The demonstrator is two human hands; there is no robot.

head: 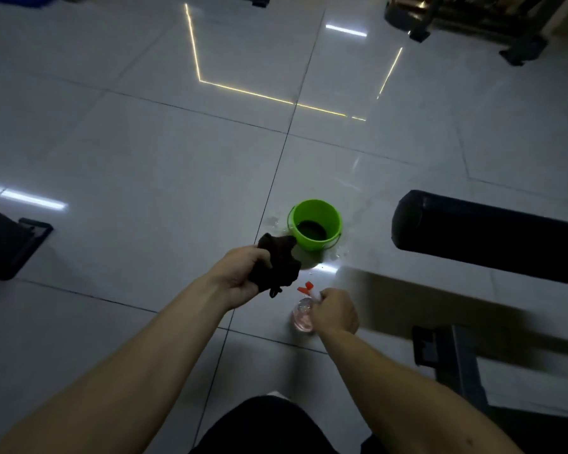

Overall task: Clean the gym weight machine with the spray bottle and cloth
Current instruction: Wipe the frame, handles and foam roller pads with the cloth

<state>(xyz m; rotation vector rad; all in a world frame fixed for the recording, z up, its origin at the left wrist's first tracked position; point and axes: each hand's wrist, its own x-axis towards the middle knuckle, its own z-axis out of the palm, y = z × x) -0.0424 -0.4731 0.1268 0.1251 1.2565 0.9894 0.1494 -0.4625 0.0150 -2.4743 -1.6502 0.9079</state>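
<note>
My left hand (243, 273) grips a dark, crumpled cloth (277, 263) above the tiled floor, just in front of a green bucket (315, 224). My right hand (336, 311) holds a clear spray bottle (301, 317) with pinkish liquid and a red-and-white trigger head, low near the floor. A black padded roller (479, 231) of the weight machine juts in from the right, at about the bucket's level.
Glossy grey floor tiles (145, 158) carry water drops around the bucket. The machine's dark frame foot (446, 352) lies at lower right. More equipment bases stand at far right top (473, 24) and at the left edge (10, 244).
</note>
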